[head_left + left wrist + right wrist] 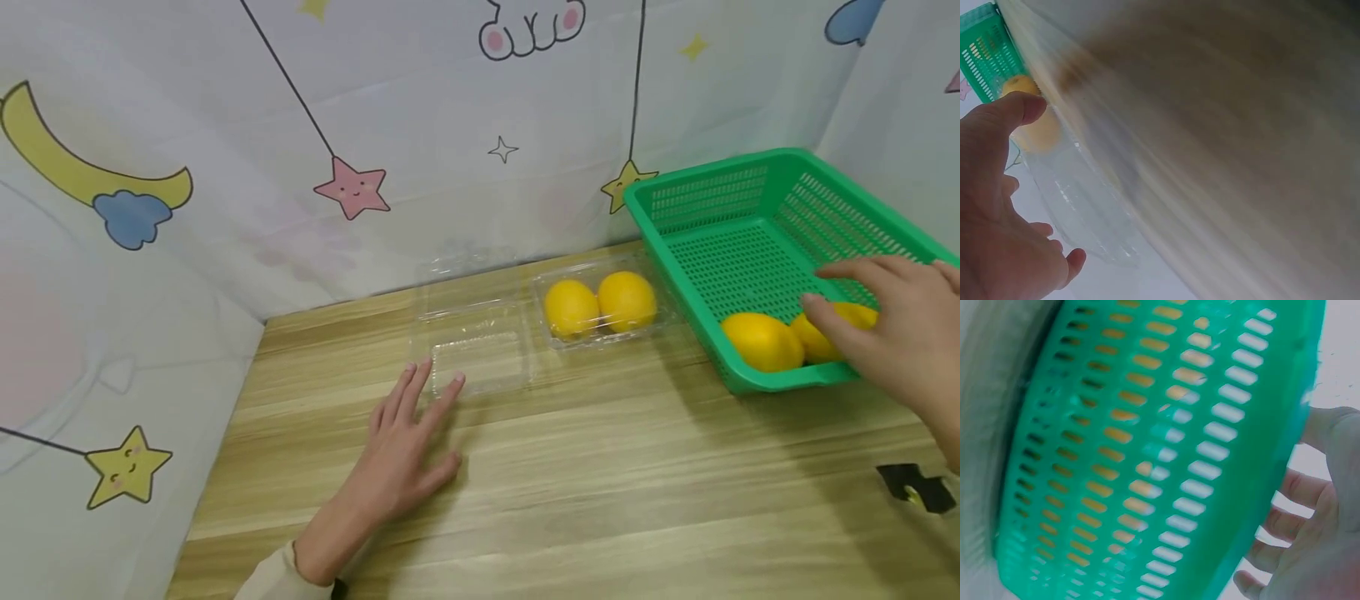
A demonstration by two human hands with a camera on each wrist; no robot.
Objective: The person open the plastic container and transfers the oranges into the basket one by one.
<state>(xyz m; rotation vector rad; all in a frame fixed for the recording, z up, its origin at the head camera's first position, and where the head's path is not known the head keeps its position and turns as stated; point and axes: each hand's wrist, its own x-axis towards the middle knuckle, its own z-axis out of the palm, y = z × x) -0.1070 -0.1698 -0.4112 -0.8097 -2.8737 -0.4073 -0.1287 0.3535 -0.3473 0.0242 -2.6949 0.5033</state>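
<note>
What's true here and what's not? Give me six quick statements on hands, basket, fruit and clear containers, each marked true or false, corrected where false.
1. The right hand is over the green basket. True.
2. Two yellow fruits sit in the clear container nearer the basket. True.
3. The basket holds no fruit. False: at least two loose fruits show inside it.
4. The left hand is at the near side of the other clear container. True.
5. In the head view, the basket stands left of both containers. False: it stands to their right.
6. The left hand grips a fruit. False: it holds nothing.
</note>
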